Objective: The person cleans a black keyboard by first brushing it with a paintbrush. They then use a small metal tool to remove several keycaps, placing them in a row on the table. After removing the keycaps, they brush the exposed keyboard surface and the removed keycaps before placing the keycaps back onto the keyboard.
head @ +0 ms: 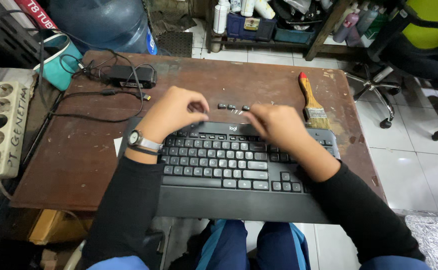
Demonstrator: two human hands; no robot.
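Note:
A black keyboard lies across the front of a worn brown table. My left hand, with a watch on its wrist, hovers over the keyboard's top left row, fingers curled near the keys. My right hand rests over the top right row, blurred, fingertips pinched low. Whether either hand holds a key I cannot tell. Three small black keycaps sit in a row on the table just beyond the keyboard, between my two hands.
A paintbrush with a wooden handle lies at the right. A black power adapter with tangled cables sits at the back left. A white power strip is far left, a blue water jug behind, an office chair right.

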